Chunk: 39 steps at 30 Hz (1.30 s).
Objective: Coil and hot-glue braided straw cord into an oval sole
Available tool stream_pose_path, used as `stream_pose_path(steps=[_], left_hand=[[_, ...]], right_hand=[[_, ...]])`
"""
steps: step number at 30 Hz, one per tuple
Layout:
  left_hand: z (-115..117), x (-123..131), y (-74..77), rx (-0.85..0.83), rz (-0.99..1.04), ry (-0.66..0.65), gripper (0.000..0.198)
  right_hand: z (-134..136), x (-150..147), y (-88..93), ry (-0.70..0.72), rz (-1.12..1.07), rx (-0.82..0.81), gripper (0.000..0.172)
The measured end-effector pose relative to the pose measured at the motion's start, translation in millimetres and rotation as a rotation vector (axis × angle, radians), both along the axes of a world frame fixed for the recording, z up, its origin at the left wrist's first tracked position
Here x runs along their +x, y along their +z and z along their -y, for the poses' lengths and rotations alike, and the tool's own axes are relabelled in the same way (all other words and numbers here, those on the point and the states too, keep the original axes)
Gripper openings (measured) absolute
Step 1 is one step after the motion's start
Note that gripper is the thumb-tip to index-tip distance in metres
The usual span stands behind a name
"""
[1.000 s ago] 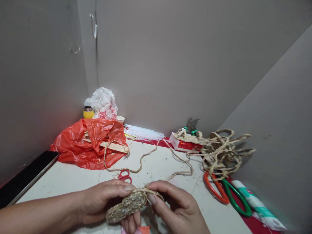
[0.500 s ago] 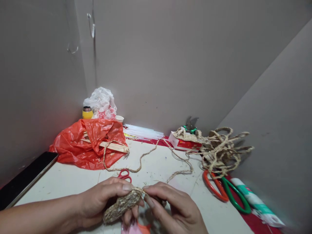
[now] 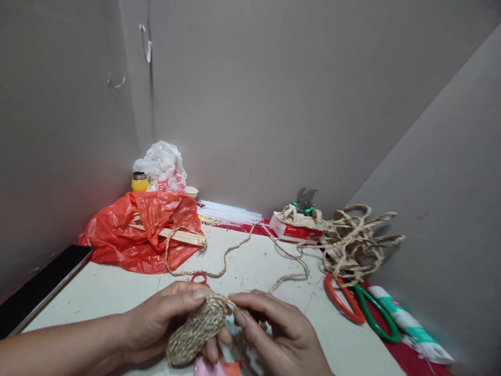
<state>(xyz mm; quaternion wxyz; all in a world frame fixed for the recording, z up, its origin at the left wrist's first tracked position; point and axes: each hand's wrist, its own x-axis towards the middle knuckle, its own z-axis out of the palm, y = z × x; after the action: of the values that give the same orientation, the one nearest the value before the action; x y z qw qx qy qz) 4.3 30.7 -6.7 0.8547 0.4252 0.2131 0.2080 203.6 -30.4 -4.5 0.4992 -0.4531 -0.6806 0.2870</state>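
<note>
A braided straw piece [image 3: 195,331] is gripped by my left hand [image 3: 164,318], thumb on its top edge and fingers beneath. At its right end, my right hand [image 3: 277,329] pinches the straw cord between thumb and forefinger. Thin braided cord [image 3: 226,261] loops over the white table behind both hands. Red-handled scissors [image 3: 199,278] lie just beyond my left hand, partly hidden by it. Something pink and orange [image 3: 211,366] shows below the straw piece.
A red plastic bag [image 3: 117,224] with wooden strips and a black phone [image 3: 47,287] are at left. Coiled straw rope [image 3: 356,245], orange and green handles [image 3: 378,313] and a white-green roll [image 3: 410,324] sit at right. Behind stands a red-white box [image 3: 295,232].
The straw piece has been tilted, so more of its woven face shows. Both hands have shifted slightly and still hold it; the scissors are more covered.
</note>
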Motion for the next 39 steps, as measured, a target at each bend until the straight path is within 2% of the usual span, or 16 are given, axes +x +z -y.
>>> stream_pose_path(steps=[3,7,9,13,17,21,24,27,33,39], left_hand=[[2,0,-5.4,0.043,-0.014,0.025,0.038],[5,1,-11.2,0.232,-0.069,0.163,0.022],[6,1,-8.9,0.359,-0.101,0.19,0.021],[8,0,-3.3,0.516,-0.12,0.181,0.027],[11,-1,-8.6,0.62,-0.2,0.246,0.032],[13,-1,-14.1,0.765,-0.266,0.271,0.029],[12,-1,-11.9,0.874,-0.339,0.339,0.03],[10,-2,-7.5,0.985,-0.383,0.399,0.023],[10,0,-2.8,1.075,-0.352,0.42,0.019],[12,3,-4.5,1.169,-0.264,0.443,0.021]], right_hand=[[0,1,-2.1,-0.06,-0.017,-0.051,0.013],[-2,-2,-4.4,-0.101,-0.109,-0.155,0.009],[-3,-5,-4.8,-0.075,-0.197,-0.259,0.009],[-3,-14,-6.1,0.047,-0.399,-0.462,0.023],[-3,-20,-9.0,0.018,-0.504,-0.494,0.026],[-3,-18,-11.4,0.029,-0.399,-0.55,0.018],[-3,-14,-12.4,0.023,-0.336,-0.535,0.016],[-3,-13,-13.0,0.015,-0.314,-0.531,0.016],[-3,-16,-13.5,0.017,-0.363,-0.549,0.014],[-2,-18,-17.5,0.039,-0.383,-0.574,0.016]])
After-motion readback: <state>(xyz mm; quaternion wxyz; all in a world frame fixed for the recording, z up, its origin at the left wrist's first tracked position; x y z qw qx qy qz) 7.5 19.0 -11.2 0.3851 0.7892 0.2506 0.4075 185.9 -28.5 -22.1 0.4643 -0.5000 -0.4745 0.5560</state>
